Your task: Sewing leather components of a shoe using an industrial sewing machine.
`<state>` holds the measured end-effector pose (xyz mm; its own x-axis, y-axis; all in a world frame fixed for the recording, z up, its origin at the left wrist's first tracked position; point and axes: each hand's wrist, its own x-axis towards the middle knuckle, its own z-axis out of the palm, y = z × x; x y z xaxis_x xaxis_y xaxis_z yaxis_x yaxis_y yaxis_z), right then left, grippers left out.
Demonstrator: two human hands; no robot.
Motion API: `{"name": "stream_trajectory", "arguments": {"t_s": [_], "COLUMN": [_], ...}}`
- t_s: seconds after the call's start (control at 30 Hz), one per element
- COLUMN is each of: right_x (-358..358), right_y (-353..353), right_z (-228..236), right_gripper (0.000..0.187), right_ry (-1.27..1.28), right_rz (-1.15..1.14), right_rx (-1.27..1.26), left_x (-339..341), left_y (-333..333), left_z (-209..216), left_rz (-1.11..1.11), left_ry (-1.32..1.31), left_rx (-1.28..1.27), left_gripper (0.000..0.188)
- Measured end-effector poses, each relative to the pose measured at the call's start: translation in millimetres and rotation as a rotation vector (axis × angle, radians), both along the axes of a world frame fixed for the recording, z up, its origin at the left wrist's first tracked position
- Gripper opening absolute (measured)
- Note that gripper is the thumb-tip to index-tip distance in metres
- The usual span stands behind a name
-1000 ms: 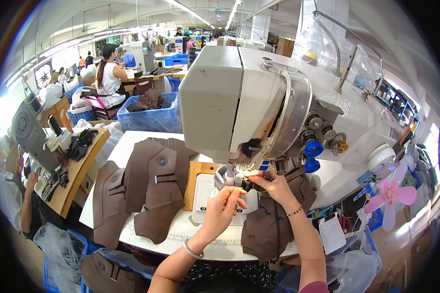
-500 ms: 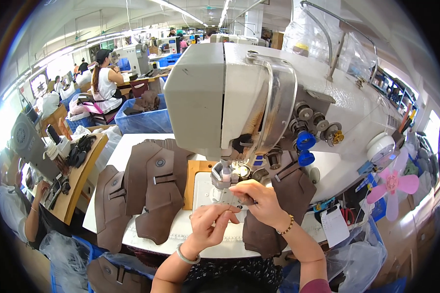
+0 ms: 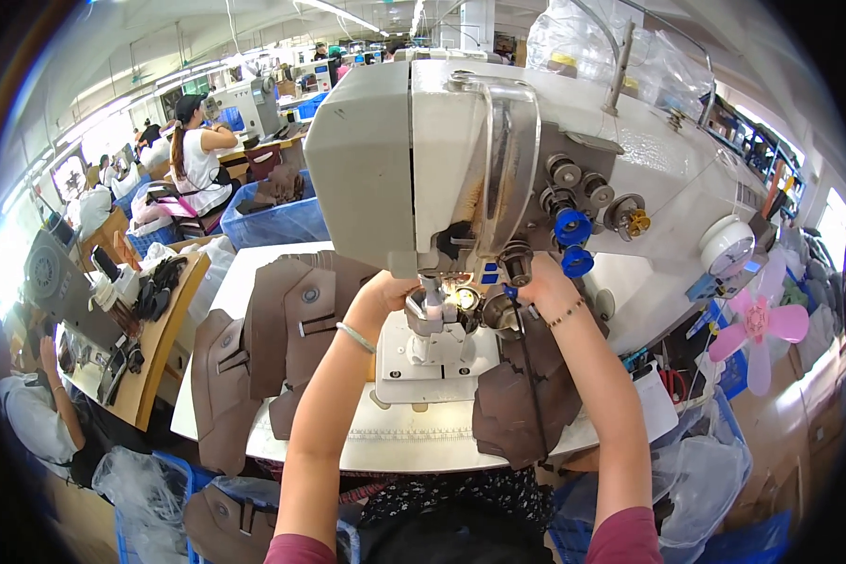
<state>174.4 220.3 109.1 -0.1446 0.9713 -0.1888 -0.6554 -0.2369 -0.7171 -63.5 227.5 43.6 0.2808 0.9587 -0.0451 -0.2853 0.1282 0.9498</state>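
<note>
My left hand (image 3: 391, 289) reaches up beside the needle area of a grey-white sewing machine (image 3: 362, 169); its fingers are hidden behind the machine head. My right hand (image 3: 543, 284) is raised under the thread tension knobs (image 3: 571, 240), its fingers partly covered by them. A long thin black cord (image 3: 530, 376) with a blue upper end hangs from those fingers toward the table's front edge. Between the hands is the lit presser foot (image 3: 432, 320) over a metal plate (image 3: 404, 387). Brown flat pieces (image 3: 296, 310) with eyelets and slots lie left; a stack of brown pieces (image 3: 512, 409) lies right.
A pink fan (image 3: 756, 322) stands at the right, near red-handled scissors (image 3: 672, 383). Blue plastic-lined bins (image 3: 714, 470) flank me below. Another blue bin (image 3: 277, 221) stands beyond the table. Co-workers sit left, one at a wooden table (image 3: 164, 338).
Both hands have parted from their meeting place before the needle and reached up, forward, to either side of it. The black cord now hangs at my right hand. The view has shifted slightly.
</note>
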Motion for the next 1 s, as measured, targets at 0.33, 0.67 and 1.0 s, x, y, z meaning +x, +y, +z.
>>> {"name": "stream_trajectory", "arguments": {"t_s": [0.33, 0.67, 1.0], "right_x": [26, 62, 2], "right_y": [-14, 62, -46], "right_z": [47, 19, 18], "right_gripper": [0.041, 0.039, 0.023], "right_ry": [-1.29, -1.095, -0.951], "right_rz": [0.752, 1.016, 0.588], "right_rx": [0.604, 0.503, 0.311], "left_x": [9, 17, 17], "left_y": [-27, -20, -32], "left_z": [11, 5, 14], "left_rz": [0.213, 0.258, 0.351], "left_ry": [-0.389, -0.566, -0.589], "left_rx": [-0.13, -0.019, -0.053], "left_gripper": [0.017, 0.027, 0.026]}}
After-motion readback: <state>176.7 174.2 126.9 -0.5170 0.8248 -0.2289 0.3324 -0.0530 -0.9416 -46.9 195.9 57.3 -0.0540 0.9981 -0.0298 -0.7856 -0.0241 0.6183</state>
